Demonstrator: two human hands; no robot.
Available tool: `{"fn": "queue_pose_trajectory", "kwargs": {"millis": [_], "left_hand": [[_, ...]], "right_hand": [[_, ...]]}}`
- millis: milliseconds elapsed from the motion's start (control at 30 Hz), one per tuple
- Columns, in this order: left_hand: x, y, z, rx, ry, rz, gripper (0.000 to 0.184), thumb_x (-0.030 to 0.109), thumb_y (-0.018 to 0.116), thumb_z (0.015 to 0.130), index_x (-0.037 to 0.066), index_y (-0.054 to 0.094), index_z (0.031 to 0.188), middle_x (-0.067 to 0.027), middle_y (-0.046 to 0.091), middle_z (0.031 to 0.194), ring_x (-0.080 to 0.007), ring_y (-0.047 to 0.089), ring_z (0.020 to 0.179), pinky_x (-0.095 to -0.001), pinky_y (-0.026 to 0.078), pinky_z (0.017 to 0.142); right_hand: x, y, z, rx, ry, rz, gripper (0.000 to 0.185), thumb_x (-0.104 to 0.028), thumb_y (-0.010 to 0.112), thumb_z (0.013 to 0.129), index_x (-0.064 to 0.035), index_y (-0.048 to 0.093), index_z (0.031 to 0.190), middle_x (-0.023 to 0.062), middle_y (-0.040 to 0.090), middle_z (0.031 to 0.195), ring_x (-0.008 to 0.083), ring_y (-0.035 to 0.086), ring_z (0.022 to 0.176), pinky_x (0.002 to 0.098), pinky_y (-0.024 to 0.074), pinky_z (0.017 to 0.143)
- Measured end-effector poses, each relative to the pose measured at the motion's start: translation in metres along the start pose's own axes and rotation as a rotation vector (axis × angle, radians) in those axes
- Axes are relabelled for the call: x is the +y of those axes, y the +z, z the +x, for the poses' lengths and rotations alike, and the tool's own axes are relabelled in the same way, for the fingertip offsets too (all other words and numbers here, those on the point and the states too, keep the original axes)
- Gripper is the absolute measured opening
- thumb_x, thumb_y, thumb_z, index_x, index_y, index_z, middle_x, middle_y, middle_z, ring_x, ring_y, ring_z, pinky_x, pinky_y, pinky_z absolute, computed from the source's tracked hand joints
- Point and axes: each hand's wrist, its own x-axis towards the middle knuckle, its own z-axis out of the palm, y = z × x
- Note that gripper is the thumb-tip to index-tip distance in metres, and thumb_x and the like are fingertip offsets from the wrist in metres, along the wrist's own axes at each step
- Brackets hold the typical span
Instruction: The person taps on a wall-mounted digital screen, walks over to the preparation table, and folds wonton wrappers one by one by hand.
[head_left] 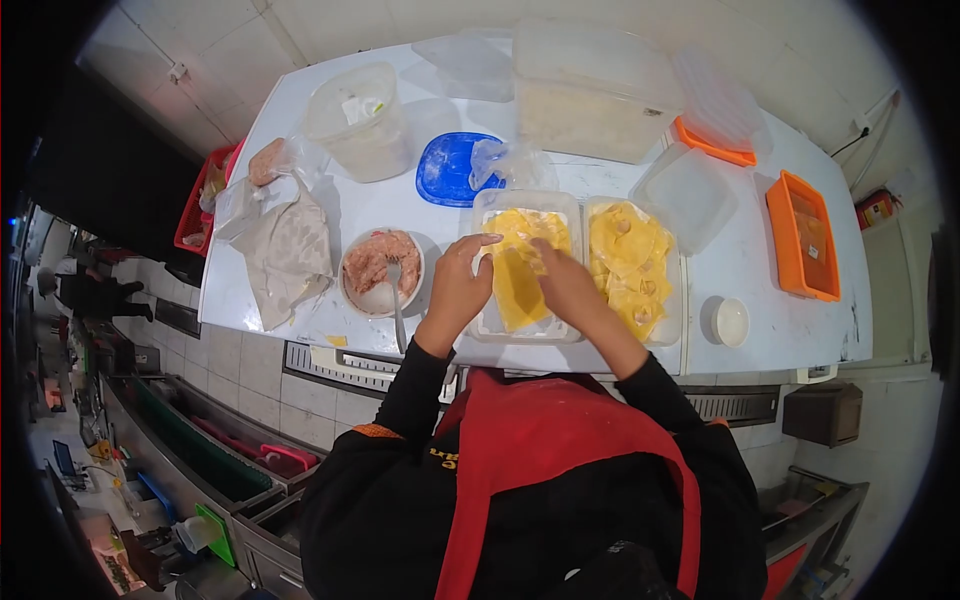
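A clear plastic container (482,325) stands before me with yellow dough wrappers (520,292) in it. My left hand (462,285) is over its left side, index finger stretched out and thumb apart from it, beside the wrappers. From the right, my right hand (570,288) reaches in with its fingertips together on the top wrapper's upper edge; the grip is partly hidden. Close on the right, a second container (668,330) holds several filled yellow dumplings (628,240). Left of my hands, a white bowl (421,290) of minced meat (378,262) has a metal spoon (397,305) in it.
A blue lid (440,170), a tall clear tub (350,130) and a large plastic bin (595,110) stand farther back. A cloth (285,255) lies left. At right are a small white bowl (731,322), a clear lid (695,200) and an orange tray (785,240).
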Motion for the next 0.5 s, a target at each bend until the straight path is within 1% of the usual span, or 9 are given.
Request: {"fn": "queue_pose_trajectory", "kwargs": {"millis": [67,167,267,400,467,500], "left_hand": [[0.003,0.000,0.000,0.011,0.010,0.009,0.025,-0.001,0.053,0.078,0.003,0.064,0.100,-0.0159,0.064,0.102,-0.0334,0.060,0.097,-0.0381,0.046,0.086],[0.003,-0.007,-0.003,0.026,-0.010,0.003,0.024,-0.001,0.052,0.079,0.003,0.064,0.100,-0.0153,0.064,0.101,-0.0324,0.060,0.097,-0.0370,0.046,0.086],[0.000,-0.012,-0.007,0.032,-0.051,-0.005,0.024,-0.001,0.052,0.079,0.003,0.064,0.099,-0.0151,0.065,0.101,-0.0308,0.061,0.098,-0.0357,0.046,0.086],[-0.001,-0.018,-0.008,0.045,-0.083,-0.022,0.022,0.000,0.052,0.079,0.002,0.064,0.098,-0.0154,0.065,0.100,-0.0284,0.061,0.098,-0.0337,0.046,0.087],[-0.007,-0.015,-0.009,0.007,-0.110,-0.086,0.024,-0.001,0.052,0.081,0.001,0.063,0.102,-0.0143,0.064,0.104,-0.0265,0.061,0.100,-0.0326,0.046,0.087],[-0.011,-0.012,-0.008,-0.008,-0.122,-0.117,0.025,-0.001,0.051,0.081,0.001,0.062,0.103,-0.0138,0.064,0.106,-0.0255,0.060,0.101,-0.0321,0.045,0.088]], "right_hand": [[0.005,0.031,0.010,-0.040,0.053,-0.190,0.049,-0.001,0.053,0.079,-0.0011,0.041,0.126,0.0200,0.059,0.092,0.0374,0.060,0.082,0.0434,0.0495,0.071],[0.007,0.046,0.014,0.027,0.041,-0.282,0.051,0.000,0.053,0.076,-0.0010,0.041,0.126,0.0199,0.056,0.084,0.0372,0.059,0.077,0.0430,0.0495,0.066],[0.007,0.047,0.017,0.067,0.034,-0.294,0.051,0.002,0.052,0.075,0.0000,0.042,0.124,0.0203,0.056,0.084,0.0390,0.059,0.077,0.0439,0.0493,0.067],[0.005,0.043,0.018,-0.006,0.050,-0.225,0.051,0.003,0.052,0.074,-0.0002,0.042,0.124,0.0200,0.058,0.083,0.0366,0.060,0.077,0.0434,0.0492,0.066],[-0.001,0.031,0.017,-0.069,0.076,-0.208,0.051,0.003,0.052,0.073,-0.0018,0.043,0.123,0.0196,0.059,0.083,0.0355,0.060,0.078,0.0434,0.0490,0.066],[-0.006,0.019,0.014,-0.066,0.020,-0.132,0.050,0.003,0.053,0.073,-0.0029,0.044,0.123,0.0186,0.059,0.082,0.0339,0.060,0.077,0.0419,0.0493,0.067]]}}
